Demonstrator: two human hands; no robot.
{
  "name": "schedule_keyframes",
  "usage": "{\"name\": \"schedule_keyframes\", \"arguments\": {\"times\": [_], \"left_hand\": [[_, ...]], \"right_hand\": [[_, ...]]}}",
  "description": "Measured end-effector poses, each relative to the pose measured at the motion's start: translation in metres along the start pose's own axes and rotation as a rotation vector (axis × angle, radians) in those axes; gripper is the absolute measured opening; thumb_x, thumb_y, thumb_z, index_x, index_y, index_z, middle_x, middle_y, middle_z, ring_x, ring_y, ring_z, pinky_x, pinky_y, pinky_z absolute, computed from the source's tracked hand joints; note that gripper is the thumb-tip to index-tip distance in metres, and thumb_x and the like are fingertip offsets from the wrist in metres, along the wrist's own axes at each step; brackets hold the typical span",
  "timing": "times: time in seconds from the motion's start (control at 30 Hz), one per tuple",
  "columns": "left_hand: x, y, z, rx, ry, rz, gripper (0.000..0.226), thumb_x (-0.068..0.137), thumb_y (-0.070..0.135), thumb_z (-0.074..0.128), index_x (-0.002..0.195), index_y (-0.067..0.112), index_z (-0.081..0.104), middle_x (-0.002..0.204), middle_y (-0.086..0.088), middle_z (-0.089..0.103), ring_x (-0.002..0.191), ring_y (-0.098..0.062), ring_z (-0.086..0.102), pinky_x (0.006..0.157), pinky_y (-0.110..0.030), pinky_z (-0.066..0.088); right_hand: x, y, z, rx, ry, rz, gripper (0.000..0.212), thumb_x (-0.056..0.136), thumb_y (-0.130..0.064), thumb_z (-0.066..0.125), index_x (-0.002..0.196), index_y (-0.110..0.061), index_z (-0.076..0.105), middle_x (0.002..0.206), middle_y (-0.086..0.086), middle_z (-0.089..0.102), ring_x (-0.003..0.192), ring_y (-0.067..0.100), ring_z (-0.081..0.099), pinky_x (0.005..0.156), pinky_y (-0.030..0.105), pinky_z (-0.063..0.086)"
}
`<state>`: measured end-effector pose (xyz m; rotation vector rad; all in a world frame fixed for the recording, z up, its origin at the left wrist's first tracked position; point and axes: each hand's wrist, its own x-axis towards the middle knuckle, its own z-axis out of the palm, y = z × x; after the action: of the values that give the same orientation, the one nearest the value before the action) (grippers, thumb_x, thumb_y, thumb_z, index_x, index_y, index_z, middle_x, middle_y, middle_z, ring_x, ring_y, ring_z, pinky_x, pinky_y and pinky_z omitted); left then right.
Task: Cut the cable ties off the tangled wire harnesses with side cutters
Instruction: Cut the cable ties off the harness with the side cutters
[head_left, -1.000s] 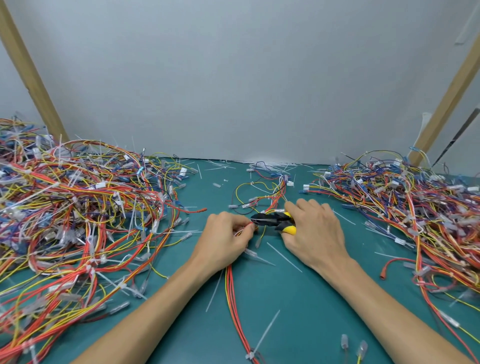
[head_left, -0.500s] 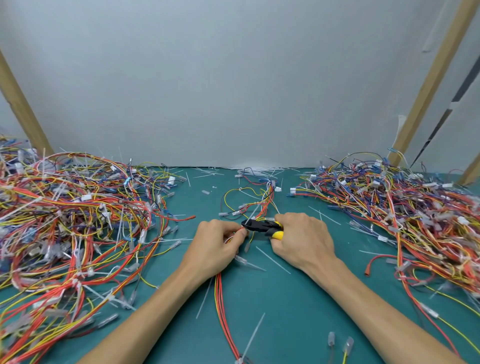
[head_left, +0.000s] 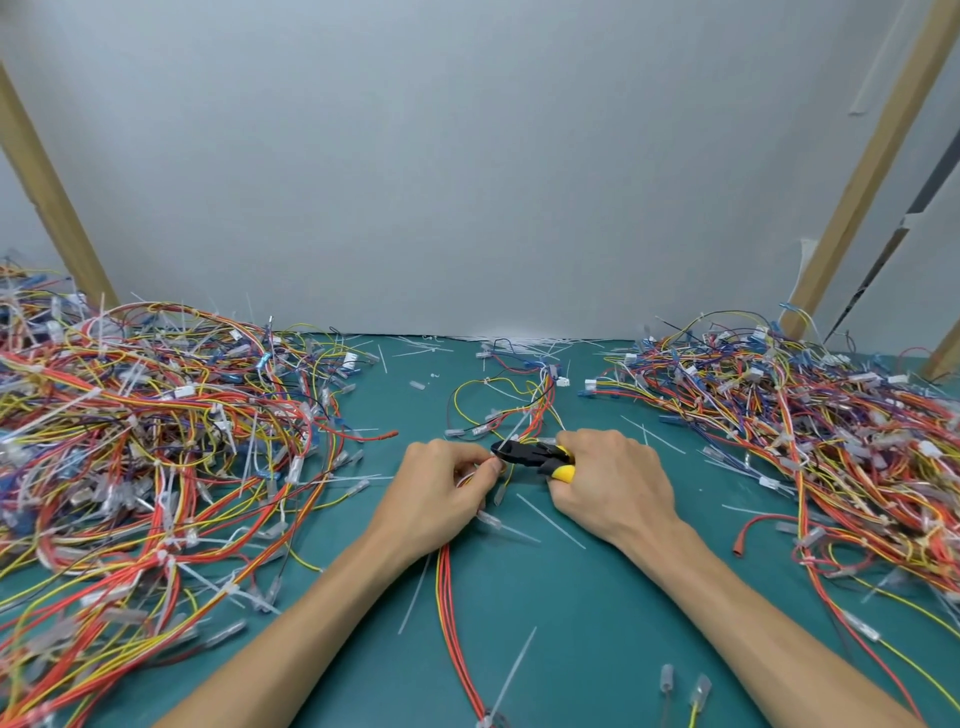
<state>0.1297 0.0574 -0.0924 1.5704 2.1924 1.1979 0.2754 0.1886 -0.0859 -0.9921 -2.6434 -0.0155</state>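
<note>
One wire harness (head_left: 457, 613) of red and yellow wires runs up the middle of the teal table (head_left: 571, 613) to white connectors near the wall. My left hand (head_left: 441, 493) pinches its wires at the centre. My right hand (head_left: 610, 483) grips the side cutters (head_left: 535, 456), black with yellow handles. The cutter jaws point left and sit at the bundle right beside my left fingertips. The cable tie at the jaws is too small to make out.
A large tangled pile of harnesses (head_left: 145, 457) fills the left side. A second pile (head_left: 810, 441) spreads over the right side. Loose cut ties (head_left: 550, 522) and clear terminal sleeves (head_left: 698, 688) lie scattered on the mat. Wooden posts (head_left: 862, 171) lean against the grey wall.
My head has tilted up, so more wall shows. Both hands stay together at the bundle, with the cutter jaws still at my left fingertips.
</note>
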Motion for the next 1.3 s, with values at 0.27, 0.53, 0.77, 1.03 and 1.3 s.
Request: {"name": "schedule_keyframes", "arguments": {"times": [0.27, 0.53, 0.77, 1.03, 1.3], "left_hand": [[-0.0003, -0.0004, -0.0015, 0.014, 0.000, 0.011, 0.036, 0.095, 0.026, 0.056, 0.059, 0.022, 0.059, 0.048, 0.006, 0.059, 0.047, -0.011, 0.044, 0.049, -0.014, 0.033], [0.0001, -0.0005, -0.0021, 0.051, 0.004, 0.008, 0.034, 0.094, 0.027, 0.057, 0.060, 0.026, 0.055, 0.054, -0.002, 0.064, 0.057, -0.026, 0.052, 0.059, -0.027, 0.040], [-0.0003, -0.0011, -0.0008, 0.077, 0.030, -0.017, 0.026, 0.094, 0.029, 0.058, 0.071, 0.019, 0.067, 0.057, -0.008, 0.063, 0.058, -0.026, 0.045, 0.057, -0.033, 0.035], [-0.0054, -0.0019, -0.0008, 0.184, 0.162, 0.018, 0.019, 0.093, 0.031, 0.058, 0.089, 0.021, 0.073, 0.062, -0.003, 0.064, 0.068, -0.033, 0.055, 0.063, -0.035, 0.043], [-0.0070, -0.0022, 0.0017, 0.336, 0.221, 0.078, 0.024, 0.095, 0.039, 0.052, 0.095, 0.024, 0.072, 0.068, -0.004, 0.067, 0.073, -0.032, 0.061, 0.064, -0.038, 0.049]], "right_hand": [[-0.0007, -0.0022, 0.0033, -0.049, 0.047, -0.023, 0.024, 0.081, -0.039, 0.053, 0.101, -0.027, 0.059, 0.091, -0.005, 0.060, 0.091, 0.024, 0.056, 0.068, 0.033, 0.035], [0.0014, -0.0055, 0.0060, -0.090, 0.082, -0.076, 0.025, 0.081, -0.041, 0.060, 0.097, -0.021, 0.057, 0.091, -0.002, 0.058, 0.090, 0.024, 0.052, 0.077, 0.035, 0.037], [0.0003, -0.0060, 0.0016, -0.067, 0.068, -0.057, 0.030, 0.078, -0.036, 0.061, 0.106, -0.026, 0.062, 0.093, -0.002, 0.052, 0.090, 0.023, 0.049, 0.077, 0.034, 0.036], [-0.0021, -0.0088, 0.0021, -0.111, 0.064, -0.074, 0.025, 0.083, -0.041, 0.058, 0.103, -0.025, 0.060, 0.089, -0.003, 0.060, 0.089, 0.025, 0.054, 0.071, 0.034, 0.036], [-0.0008, -0.0062, 0.0023, -0.040, 0.080, -0.031, 0.026, 0.082, -0.040, 0.055, 0.106, -0.035, 0.064, 0.086, -0.007, 0.066, 0.086, 0.026, 0.061, 0.059, 0.032, 0.036]]}}
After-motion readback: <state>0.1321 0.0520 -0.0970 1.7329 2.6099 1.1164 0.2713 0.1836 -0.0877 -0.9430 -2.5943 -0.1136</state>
